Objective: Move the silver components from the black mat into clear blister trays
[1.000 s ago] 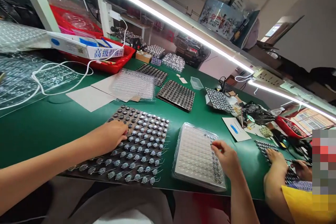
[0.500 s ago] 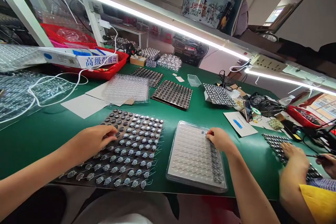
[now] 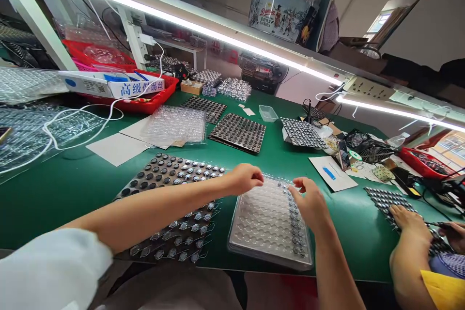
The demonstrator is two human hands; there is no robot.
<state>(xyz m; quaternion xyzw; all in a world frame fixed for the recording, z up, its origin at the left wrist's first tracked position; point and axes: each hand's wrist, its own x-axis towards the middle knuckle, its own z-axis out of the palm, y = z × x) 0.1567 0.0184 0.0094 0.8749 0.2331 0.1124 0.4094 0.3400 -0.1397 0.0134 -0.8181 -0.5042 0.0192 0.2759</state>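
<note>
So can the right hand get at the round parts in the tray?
Probably yes: the right hand is by the round parts in the tray, and nothing seems in its way.

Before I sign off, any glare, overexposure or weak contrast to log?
Head view: the tube light burns out to white, slanting down rightward; head view: clear plastic sheets at far left show streaky glare; head view: the pale blister tray at front has weak contrast.
</note>
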